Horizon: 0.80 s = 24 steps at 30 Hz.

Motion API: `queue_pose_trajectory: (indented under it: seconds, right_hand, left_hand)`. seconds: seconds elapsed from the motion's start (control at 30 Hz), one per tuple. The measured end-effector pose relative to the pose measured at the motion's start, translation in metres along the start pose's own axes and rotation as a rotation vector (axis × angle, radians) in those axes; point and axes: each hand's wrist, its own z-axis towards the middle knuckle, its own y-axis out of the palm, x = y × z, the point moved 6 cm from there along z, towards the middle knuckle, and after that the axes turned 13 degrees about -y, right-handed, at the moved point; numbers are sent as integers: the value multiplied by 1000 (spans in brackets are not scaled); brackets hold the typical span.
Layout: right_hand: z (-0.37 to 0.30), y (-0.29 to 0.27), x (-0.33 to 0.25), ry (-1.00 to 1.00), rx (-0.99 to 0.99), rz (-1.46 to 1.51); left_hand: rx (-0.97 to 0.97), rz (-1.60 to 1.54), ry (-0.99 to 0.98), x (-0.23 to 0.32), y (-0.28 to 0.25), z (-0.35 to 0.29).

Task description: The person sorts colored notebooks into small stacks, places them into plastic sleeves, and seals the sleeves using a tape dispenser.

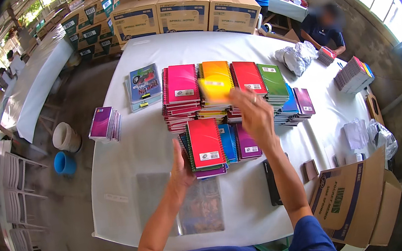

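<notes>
My left hand (pixel 182 165) grips the left side of a small stack of spiral notebooks with a red notebook (pixel 205 142) on top; green and purple edges show beneath it. My right hand (pixel 255 114) is closed on the edge of a yellow spiral notebook (pixel 215 89), tilted and blurred by motion above the piles. Behind it stand tall piles topped by a pink notebook (pixel 182 83), an orange-yellow one (pixel 215 67), a red one (pixel 249 75) and a green one (pixel 272 79). Blue and purple notebooks (pixel 248 142) lie just right of the stack in my left hand.
Purple notebooks (pixel 103 122) stand at the table's left edge, near plastic-covered notebooks (pixel 145 84). Clear plastic sheets (pixel 199 206) lie in front. An open carton (pixel 353 197) is at the right. Crumpled plastic (pixel 297 58) and a seated co-worker (pixel 322 30) are beyond. Cartons (pixel 184 12) line the back.
</notes>
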Motion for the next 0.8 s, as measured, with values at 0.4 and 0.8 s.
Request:
queue_pose_trajectory:
  seconds: [0.4,0.8]
  right_hand:
    - [34,92,-35,-106,-139,88]
    - [18,36,-59,-172,-179,88]
  left_hand:
    - [138,-1,123,20,-34,-23]
    - [36,-40,141,23,-36,-24]
